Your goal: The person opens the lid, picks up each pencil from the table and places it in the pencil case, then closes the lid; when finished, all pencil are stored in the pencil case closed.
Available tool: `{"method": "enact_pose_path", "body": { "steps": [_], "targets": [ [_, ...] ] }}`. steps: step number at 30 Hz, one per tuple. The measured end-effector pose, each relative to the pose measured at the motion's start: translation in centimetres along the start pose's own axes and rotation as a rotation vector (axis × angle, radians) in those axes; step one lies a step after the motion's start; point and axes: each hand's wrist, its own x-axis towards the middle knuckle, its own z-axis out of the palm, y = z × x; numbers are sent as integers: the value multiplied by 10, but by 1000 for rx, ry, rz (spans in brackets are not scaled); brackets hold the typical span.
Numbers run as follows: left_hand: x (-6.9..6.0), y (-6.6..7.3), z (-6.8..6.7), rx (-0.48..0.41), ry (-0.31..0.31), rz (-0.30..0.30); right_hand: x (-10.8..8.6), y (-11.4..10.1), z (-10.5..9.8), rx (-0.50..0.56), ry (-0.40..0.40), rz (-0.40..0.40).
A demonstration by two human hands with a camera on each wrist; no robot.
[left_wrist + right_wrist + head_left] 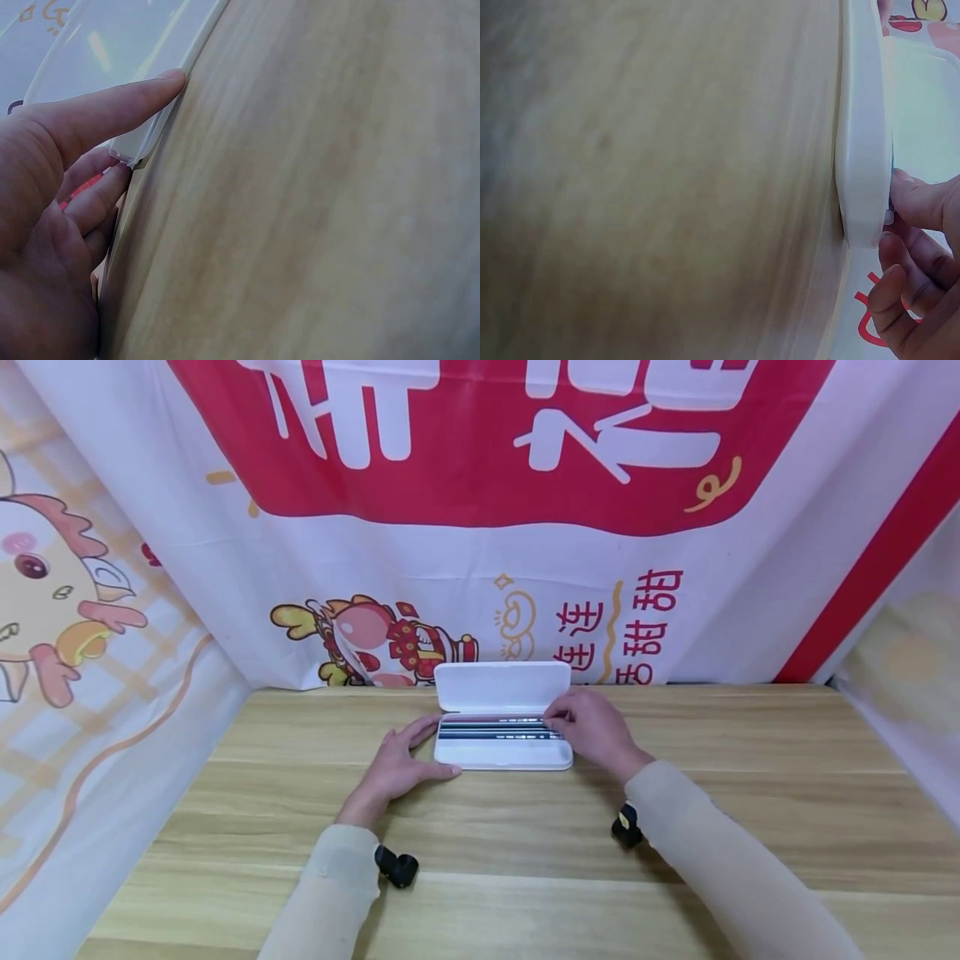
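A white pencil case [502, 758] lies open on the table, its lid [502, 687] raised at the back. Several dark pencils [491, 737] lie lengthwise inside it. My left hand [397, 768] holds the case's left end, thumb on the front edge and fingers at the back corner. In the left wrist view, the left thumb [124, 105] rests along the rim. At the case's right end, my right hand [596, 731] pinches the end of a pencil between thumb and fingers. The right wrist view shows the right thumb [922, 201] just inside the case wall [864, 127], partly hiding the pencil.
The wooden table [510, 860] runs back to a printed white and red cloth [480, 552] hanging right behind the lid. Another printed cloth [112, 693] hangs along the left side. Each sleeve carries a small black camera [397, 867] at the wrist.
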Motion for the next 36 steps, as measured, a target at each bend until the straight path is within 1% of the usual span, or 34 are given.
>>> {"method": "enact_pose_path", "body": {
  "steps": [5, 8, 10, 13, 17, 20, 24, 27, 30, 32, 36],
  "targets": [
    [-1, 0, 0, 2, 1, 9, -1, 0, 0, 4, 0, 11],
    [-1, 1, 0, 5, 3, 9, -3, 1, -1, 29, 2, 25],
    [-1, 1, 1, 6, 1, 6, -4, 3, -3, 67, 15, 40],
    [-1, 2, 1, 7, -1, 4, -8, 7, -6, 138, 70, 78],
    [-1, 3, 1, 10, 1, 13, -11, 14, -9, 243, 170, 113],
    [-1, 3, 1, 8, 5, 12, -11, 19, -11, 317, 206, 139],
    [-2, 2, 1, 0, 7, -4, -13, 19, -15, 397, 196, 199],
    [-2, 1, 1, -5, 9, -12, -15, 16, -16, 437, 157, 222],
    [-2, 0, 1, -7, 7, -14, -15, 14, -16, 473, 113, 218],
    [-1, 0, 1, -2, 5, -10, -15, 12, -16, 484, 98, 214],
    [0, 0, 2, 20, 14, 26, -17, 10, -17, 497, 92, 197]
  ]
}}
